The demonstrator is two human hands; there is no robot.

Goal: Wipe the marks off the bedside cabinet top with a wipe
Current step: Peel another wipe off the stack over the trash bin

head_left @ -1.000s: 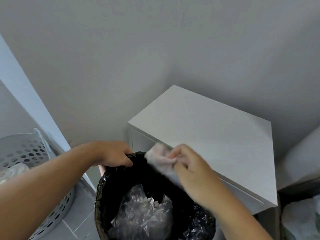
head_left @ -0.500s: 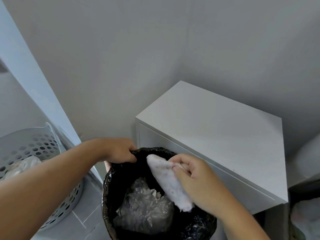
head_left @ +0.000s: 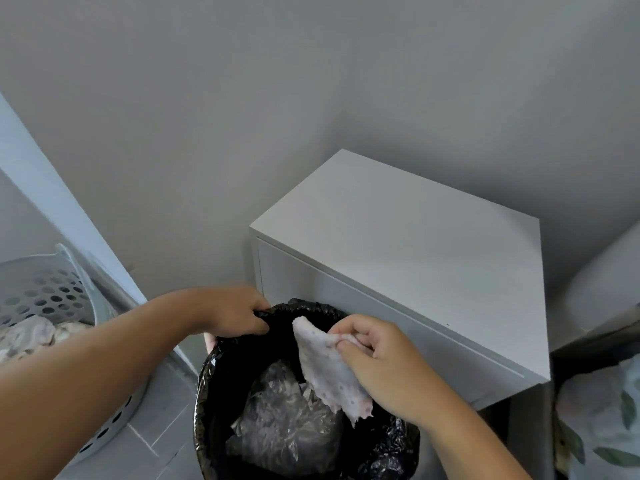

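Right hand (head_left: 381, 365) pinches the wipe (head_left: 329, 368), which hangs over the open bin (head_left: 214, 393) at bottom centre. Left hand (head_left: 235, 313) fingers closed on the bin liner rim. White cabinet (head_left: 415, 244) right of centre, top bare.

Matt white cabinet top (head_left: 415, 244), glossy plastic bin liner (head_left: 221, 368)

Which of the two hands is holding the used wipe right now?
The right hand, pinching the spotted wipe over the black-lined bin. The left hand grips only the bin's rim and holds no wipe.
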